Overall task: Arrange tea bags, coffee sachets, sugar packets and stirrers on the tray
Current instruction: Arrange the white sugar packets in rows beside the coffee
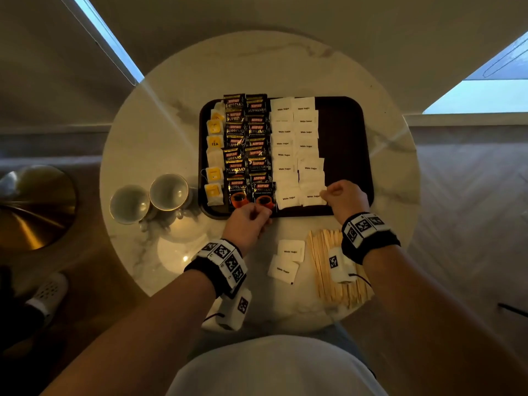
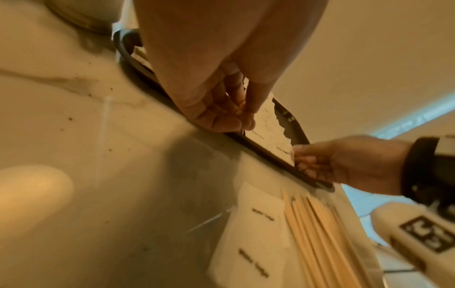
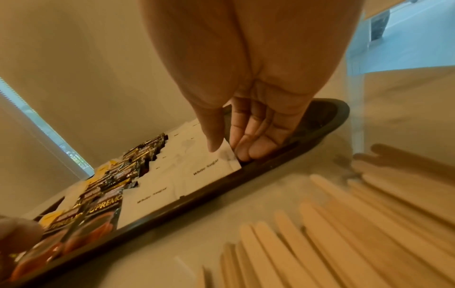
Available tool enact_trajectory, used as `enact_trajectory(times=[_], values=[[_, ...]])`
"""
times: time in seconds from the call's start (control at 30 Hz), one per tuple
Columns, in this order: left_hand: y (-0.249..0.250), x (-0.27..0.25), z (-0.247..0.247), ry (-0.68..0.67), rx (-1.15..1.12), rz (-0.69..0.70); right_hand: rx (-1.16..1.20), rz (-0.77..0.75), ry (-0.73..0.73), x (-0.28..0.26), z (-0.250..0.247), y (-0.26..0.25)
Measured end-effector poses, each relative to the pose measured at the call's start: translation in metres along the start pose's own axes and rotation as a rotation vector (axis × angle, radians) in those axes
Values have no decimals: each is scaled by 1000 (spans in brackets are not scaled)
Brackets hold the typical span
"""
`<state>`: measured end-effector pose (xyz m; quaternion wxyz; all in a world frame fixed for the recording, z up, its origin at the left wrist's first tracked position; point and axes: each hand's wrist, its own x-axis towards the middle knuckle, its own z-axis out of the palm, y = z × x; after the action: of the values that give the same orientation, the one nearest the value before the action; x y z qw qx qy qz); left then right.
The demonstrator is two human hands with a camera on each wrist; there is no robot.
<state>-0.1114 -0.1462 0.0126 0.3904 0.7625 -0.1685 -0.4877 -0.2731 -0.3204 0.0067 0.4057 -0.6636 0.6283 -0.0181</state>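
Observation:
A dark tray (image 1: pixel 343 132) holds a column of tea bags (image 1: pixel 214 155), two columns of coffee sachets (image 1: pixel 248 144) and two of white sugar packets (image 1: pixel 294 144); its right part is bare. My right hand (image 1: pixel 328 192) pinches the corner of the nearest right sugar packet (image 3: pixel 209 169), which lies on the tray, thumb on top. My left hand (image 1: pixel 257 212), fingers curled, pinches the near end of the nearest coffee sachet (image 1: pixel 264 195) at the tray's front rim (image 2: pixel 265 155). Two loose sugar packets (image 1: pixel 287 260) and a pile of wooden stirrers (image 1: pixel 321 267) lie on the table near me.
Left of the tray, two pale cups (image 1: pixel 130 204) (image 1: pixel 168 192) stand on the round marble table (image 1: pixel 171 110). A gold, dome-shaped object (image 1: pixel 31 207) is beside the table on the floor at the left. A white shoe (image 1: pixel 48 292) shows below it.

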Motion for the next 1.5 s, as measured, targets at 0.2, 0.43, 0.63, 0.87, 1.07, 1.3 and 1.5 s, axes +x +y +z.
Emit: enact_trajectory(times=[0.2,0.43,0.63,0.87,1.07,1.3,1.5], values=[[-17,-13,5,-175,445,95,3,-116,-56,-44,-1,1],[-35,-28,21,-428,1112,316,-643,-408,-261,-92,37,19],[-48,-33,9,-344,1109,345,-736,-490,-247,-95,53,27],[-55,-30,-9,-292,997,212,-717,-509,-246,-91,57,26],[-58,-27,-13,-245,1005,219,-661,-521,-266,-89,54,27],[-28,-27,-17,-163,678,150,-380,-414,-212,-81,17,8],[23,-9,-2,-50,491,247,-195,-378,-59,-45,-8,-1]])
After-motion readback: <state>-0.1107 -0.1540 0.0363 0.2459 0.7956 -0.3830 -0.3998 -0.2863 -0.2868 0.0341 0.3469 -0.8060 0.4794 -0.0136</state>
